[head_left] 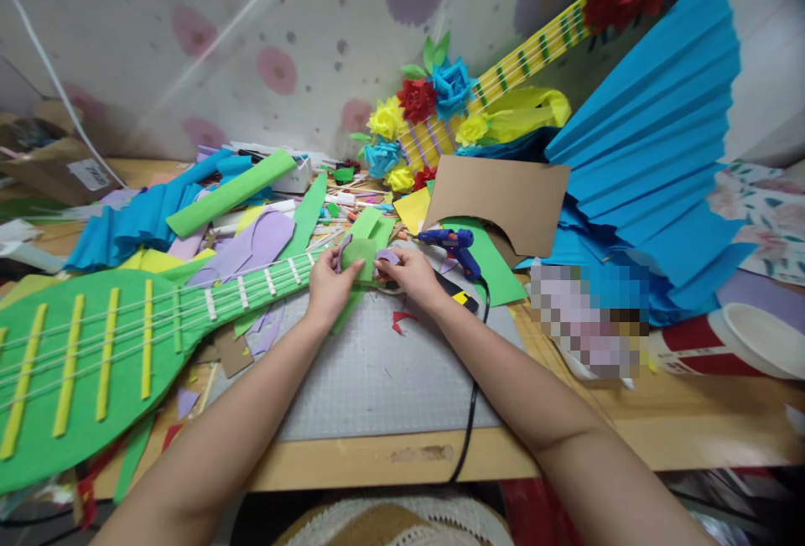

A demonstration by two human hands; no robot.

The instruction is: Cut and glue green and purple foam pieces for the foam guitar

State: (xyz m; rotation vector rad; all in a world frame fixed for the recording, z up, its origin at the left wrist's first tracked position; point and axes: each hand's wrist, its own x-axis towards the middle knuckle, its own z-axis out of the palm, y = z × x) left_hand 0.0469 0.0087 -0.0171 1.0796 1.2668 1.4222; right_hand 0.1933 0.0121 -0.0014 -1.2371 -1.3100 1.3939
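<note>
My left hand [329, 284] and my right hand [408, 275] meet over the far edge of a grey cutting mat [377, 378]. Together they pinch a folded strip of green crepe paper [358, 257], with a small purple paper piece [386, 257] at my right fingertips. The green strip trails down under my left hand onto the mat. A green paper guitar [94, 353] with yellow bars and white strings lies to the left, its neck ending beside my left hand. A blue glue gun [449, 241] rests just beyond my right hand.
The glue gun's black cord [473, 412] runs over the table's front edge. Brown cardboard [503, 198], a blue pleated paper fan [660, 160], paper flowers [418, 122], a second yellow guitar neck [534, 51], paper scraps and a red-and-white cup [723, 345] crowd the table.
</note>
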